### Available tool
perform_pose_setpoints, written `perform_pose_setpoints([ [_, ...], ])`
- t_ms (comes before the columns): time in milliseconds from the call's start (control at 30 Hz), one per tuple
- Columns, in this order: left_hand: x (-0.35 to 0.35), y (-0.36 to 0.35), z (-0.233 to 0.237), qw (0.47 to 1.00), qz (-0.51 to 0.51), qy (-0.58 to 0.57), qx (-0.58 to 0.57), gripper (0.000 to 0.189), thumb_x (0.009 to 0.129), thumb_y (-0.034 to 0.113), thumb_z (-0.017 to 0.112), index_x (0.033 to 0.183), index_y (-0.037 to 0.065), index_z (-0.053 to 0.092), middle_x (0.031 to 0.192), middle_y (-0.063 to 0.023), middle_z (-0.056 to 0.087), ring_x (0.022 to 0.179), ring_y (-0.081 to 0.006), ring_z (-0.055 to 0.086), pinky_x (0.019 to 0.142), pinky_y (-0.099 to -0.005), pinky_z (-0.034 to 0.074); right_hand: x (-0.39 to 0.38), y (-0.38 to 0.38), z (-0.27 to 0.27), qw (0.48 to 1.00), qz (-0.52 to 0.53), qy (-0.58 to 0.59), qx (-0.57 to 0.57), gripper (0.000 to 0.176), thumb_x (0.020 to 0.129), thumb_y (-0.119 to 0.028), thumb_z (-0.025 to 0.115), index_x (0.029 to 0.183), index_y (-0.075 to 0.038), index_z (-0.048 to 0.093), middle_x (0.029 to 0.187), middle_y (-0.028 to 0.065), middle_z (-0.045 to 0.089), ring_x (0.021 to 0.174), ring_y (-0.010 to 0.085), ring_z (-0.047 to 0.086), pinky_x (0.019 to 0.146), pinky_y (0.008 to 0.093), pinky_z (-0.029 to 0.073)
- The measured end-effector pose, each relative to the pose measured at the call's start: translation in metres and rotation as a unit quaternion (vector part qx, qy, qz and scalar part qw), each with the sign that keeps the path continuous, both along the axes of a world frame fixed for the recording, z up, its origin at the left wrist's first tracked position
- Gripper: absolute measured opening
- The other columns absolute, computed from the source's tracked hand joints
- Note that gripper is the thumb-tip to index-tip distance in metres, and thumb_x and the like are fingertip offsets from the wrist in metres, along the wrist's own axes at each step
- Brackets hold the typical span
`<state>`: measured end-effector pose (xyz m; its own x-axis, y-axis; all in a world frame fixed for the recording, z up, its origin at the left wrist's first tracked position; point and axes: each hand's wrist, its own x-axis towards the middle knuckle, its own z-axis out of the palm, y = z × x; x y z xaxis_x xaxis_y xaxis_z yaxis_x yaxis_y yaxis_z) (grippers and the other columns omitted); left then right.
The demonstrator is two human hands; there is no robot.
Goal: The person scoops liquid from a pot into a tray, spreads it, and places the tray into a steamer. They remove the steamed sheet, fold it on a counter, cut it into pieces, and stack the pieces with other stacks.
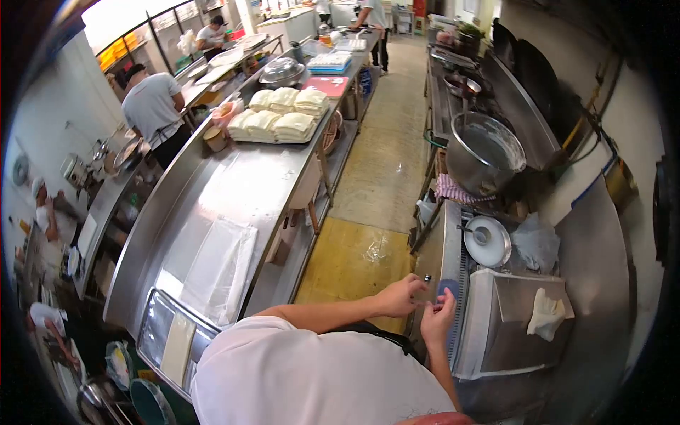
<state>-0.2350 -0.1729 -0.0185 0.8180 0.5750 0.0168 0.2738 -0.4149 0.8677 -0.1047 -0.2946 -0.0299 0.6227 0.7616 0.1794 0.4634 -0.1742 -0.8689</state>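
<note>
Hands sat together at near-left edge of steel counter (450, 234): left hand (400, 296) loosely curled, right hand (438, 319) with fingertips on small blue piece (448, 287), actual grip too small to tell; piece looked light, stiff, possibly wet-slick, so a fingertip pinch on its rim suited it.

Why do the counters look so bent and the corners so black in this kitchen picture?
Head view: a fisheye lens bows the steel counter and darkens the corners; the window at top left is washed out white, and light glares off the yellow floor.
</note>
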Motion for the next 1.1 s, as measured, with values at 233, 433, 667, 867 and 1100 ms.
perform_pose_setpoints([
  [233, -0.128, 0.036, -0.018, 0.979, 0.196, 0.046, 0.024, 0.045, 0.086, 0.018, 0.075, 0.127, 0.006, 0.060, 0.134, -0.0196, 0.053, 0.105, -0.0336, 0.066, 0.092, -0.0423, 0.055, -0.034, 0.015, -0.019, 0.995, 0.082, 0.004, -0.049, 0.059, 0.083, -0.002, 0.070, 0.138, 0.004, 0.048, 0.109, 0.0144, 0.056, 0.071, 0.0186, 0.057, 0.066, 0.0328, 0.051],
  [433, -0.301, 0.031, -0.023, 0.907, 0.401, 0.127, 0.021, 0.046, 0.086, 0.020, 0.075, 0.126, 0.005, 0.059, 0.136, -0.0218, 0.052, 0.119, -0.0411, 0.060, 0.102, -0.0463, 0.050, -0.110, 0.057, -0.049, 0.978, 0.169, 0.022, -0.119, 0.059, 0.083, -0.008, 0.072, 0.137, 0.002, 0.051, 0.109, 0.0157, 0.061, 0.072, 0.0192, 0.061, 0.069, 0.0347, 0.052],
  [667, -0.477, -0.016, -0.051, 0.779, 0.568, 0.256, 0.069, 0.054, 0.080, 0.022, 0.081, 0.124, -0.001, 0.059, 0.125, -0.0233, 0.055, 0.115, -0.0409, 0.059, 0.096, -0.0477, 0.050, -0.261, 0.132, -0.025, 0.927, 0.349, 0.000, -0.137, 0.059, 0.084, -0.011, 0.072, 0.138, 0.002, 0.051, 0.113, 0.0178, 0.064, 0.079, 0.0211, 0.065, 0.075, 0.0352, 0.055],
  [867, -0.545, -0.032, -0.071, 0.771, 0.538, 0.340, -0.019, 0.060, 0.076, 0.034, 0.085, 0.118, -0.002, 0.061, 0.112, -0.0250, 0.064, 0.108, -0.0410, 0.063, 0.091, -0.0472, 0.052, -0.385, 0.166, -0.031, 0.871, 0.471, 0.012, -0.140, 0.056, 0.085, -0.015, 0.069, 0.136, 0.003, 0.052, 0.114, 0.0191, 0.062, 0.081, 0.0258, 0.066, 0.077, 0.0381, 0.056],
  [1100, -0.542, -0.033, -0.068, 0.834, 0.440, 0.334, -0.004, 0.039, 0.080, 0.042, 0.078, 0.093, 0.005, 0.074, 0.104, -0.0193, 0.070, 0.101, -0.0384, 0.067, 0.085, -0.0479, 0.054, -0.453, 0.176, -0.036, 0.799, 0.580, -0.086, -0.130, 0.059, 0.085, -0.015, 0.069, 0.138, 0.004, 0.050, 0.117, 0.0194, 0.062, 0.090, 0.0276, 0.066, 0.082, 0.0388, 0.056],
])
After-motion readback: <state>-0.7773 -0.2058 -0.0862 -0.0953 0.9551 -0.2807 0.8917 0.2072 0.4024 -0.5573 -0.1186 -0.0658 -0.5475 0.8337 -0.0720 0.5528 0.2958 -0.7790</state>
